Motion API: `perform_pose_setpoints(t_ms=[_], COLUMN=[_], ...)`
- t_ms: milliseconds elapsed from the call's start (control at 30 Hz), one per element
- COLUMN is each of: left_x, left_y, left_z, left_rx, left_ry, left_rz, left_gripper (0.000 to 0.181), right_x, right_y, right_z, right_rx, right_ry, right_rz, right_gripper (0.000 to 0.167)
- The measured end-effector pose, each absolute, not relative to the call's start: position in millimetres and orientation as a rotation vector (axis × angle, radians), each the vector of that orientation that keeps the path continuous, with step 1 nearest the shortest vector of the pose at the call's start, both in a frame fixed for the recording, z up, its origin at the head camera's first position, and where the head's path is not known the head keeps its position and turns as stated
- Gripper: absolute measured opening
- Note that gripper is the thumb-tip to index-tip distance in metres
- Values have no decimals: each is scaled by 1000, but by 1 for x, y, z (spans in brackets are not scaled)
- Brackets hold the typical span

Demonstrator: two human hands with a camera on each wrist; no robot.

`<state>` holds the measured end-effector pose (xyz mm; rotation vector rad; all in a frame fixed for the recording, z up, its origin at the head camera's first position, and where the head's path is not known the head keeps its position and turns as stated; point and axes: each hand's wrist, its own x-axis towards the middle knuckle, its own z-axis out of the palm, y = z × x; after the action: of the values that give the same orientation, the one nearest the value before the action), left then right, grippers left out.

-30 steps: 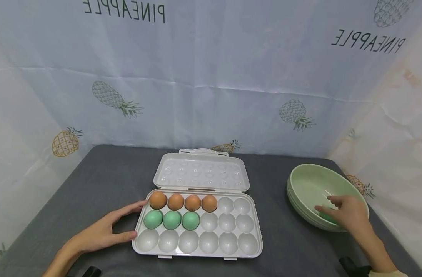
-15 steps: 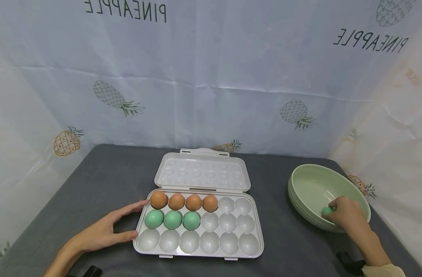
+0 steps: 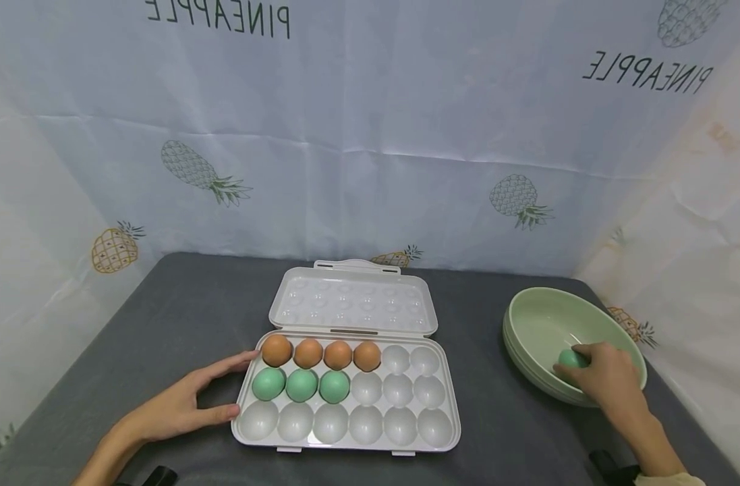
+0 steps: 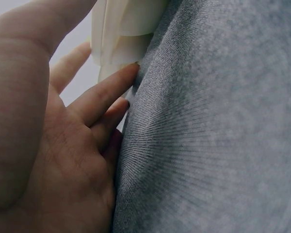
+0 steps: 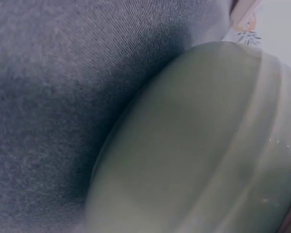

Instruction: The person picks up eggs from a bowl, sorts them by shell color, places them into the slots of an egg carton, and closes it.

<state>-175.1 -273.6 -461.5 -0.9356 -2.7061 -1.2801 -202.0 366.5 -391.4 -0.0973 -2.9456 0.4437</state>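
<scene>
A white egg box lies with its lid folded back on the dark table. Several brown eggs sit in its back row, and three green eggs fill the left of the middle row. My left hand rests at the box's left edge, forefinger and thumb spread against it; the left wrist view shows its fingers extended beside the pale box. Inside the green bowl at the right, my right hand pinches a green egg between thumb and fingers. The bowl's wall hides nearly all of this hand in the right wrist view.
The bowl appears stacked in another of the same green, near the right edge of the grey table. Behind and beside the table hangs a pale curtain with printed pineapples. The lid stretches toward the back edge.
My right hand has gone down into the bowl, taken hold of the green egg and shifted slightly left with it. The left hand and the egg box stay in place.
</scene>
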Motion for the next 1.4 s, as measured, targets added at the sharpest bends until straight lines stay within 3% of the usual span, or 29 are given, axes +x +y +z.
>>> perform_pose_setpoints(t_ms=[133,400,567,967,1400], left_x=[-175,-175,-175,-175,-177], left_y=[-274,-274,-274,-275,-274], left_z=[-462,-460,-461,-463,-465], left_rx=[-938,-935,-943,-935,-971], left_ry=[-2703,-2707,-2702,-2716,-2681], left_rz=[-1278,-1295,-1286,-1287,-1292], left_gripper=[71,71,72,73,73], right_x=[-199,-195,-195,-192,-185], right_y=[364,354,338,272,197], right_z=[-396,-407,-404,-381,-390], right_rx=[-69,96,181,184,336], right_ry=[-2863,-2389,-2123,-2037,-2107], right_rz=[452,580,753,1225,1464], right_gripper=[59,44,43,49,47])
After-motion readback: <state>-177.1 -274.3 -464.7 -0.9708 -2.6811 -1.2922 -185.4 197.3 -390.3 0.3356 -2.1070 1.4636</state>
